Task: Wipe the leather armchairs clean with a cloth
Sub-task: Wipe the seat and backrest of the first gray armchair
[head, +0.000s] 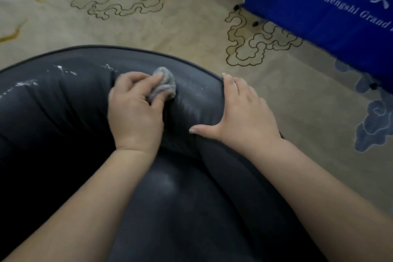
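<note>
Head view: left hand (136, 104) grips the bunched cloth (164, 84) mid-frame; white smudges (63, 70) lie leftward on the armchair (63, 112); right hand (244, 108) rests flat.

1 armchair (74, 102), 1 cloth (164, 85), 2 hands (134, 110) (244, 110).

- The left hand (136, 110) is bare, with no glove and no ring to be seen.
- The right hand (244, 110) is bare too, with short, plain nails.
- Both arms are bare all the way to the picture's edge.
- No sleeve, watch or band shows.
</note>
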Demonstrator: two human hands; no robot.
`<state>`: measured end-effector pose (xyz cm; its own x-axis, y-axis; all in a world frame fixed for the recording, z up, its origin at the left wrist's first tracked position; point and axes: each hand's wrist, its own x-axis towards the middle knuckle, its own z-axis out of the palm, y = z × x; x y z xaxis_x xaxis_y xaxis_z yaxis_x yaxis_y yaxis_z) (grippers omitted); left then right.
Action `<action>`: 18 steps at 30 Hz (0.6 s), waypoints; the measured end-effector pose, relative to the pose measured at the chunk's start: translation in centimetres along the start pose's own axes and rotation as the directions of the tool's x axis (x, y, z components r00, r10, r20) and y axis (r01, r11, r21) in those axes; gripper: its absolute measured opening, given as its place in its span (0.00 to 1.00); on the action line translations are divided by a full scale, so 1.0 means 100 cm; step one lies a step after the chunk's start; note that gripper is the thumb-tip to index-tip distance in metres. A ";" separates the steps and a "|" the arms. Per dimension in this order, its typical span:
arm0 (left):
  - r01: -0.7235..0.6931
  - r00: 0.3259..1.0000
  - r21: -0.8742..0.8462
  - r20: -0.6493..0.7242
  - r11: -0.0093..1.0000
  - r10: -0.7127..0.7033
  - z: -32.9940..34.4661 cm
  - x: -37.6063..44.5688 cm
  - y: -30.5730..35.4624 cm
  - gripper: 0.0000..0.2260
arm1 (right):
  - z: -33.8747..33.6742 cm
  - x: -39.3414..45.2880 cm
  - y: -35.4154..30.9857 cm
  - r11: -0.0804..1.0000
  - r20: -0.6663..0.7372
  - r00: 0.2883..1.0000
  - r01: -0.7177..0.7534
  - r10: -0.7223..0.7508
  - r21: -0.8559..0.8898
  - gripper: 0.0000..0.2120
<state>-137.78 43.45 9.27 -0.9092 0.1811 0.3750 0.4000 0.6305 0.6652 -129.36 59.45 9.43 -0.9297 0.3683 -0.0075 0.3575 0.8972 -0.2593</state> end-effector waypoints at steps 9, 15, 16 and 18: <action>-0.098 0.987 0.037 0.133 0.994 0.092 0.003 0.011 0.008 0.13 | 0.007 0.002 -0.003 0.999 -0.081 0.997 -0.007 0.004 -0.045 0.58; -0.192 0.958 0.042 0.224 0.980 0.178 0.022 -0.003 0.044 0.11 | 0.008 0.003 -0.002 1.000 -0.074 0.997 -0.025 0.026 0.009 0.55; -0.230 0.945 0.049 0.249 0.972 0.211 0.022 -0.003 0.047 0.11 | 0.007 0.002 -0.002 1.000 -0.075 0.997 -0.027 0.028 0.015 0.55; -0.259 0.943 0.098 0.240 0.961 0.230 0.016 0.009 0.036 0.11 | 0.007 0.001 -0.002 1.000 -0.072 0.997 -0.026 0.026 -0.002 0.56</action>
<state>-137.31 47.08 10.94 -0.7932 0.4973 0.3514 0.6087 0.6326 0.4788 -129.62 59.17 8.82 -0.9114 0.4077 0.0556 0.3815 0.8879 -0.2570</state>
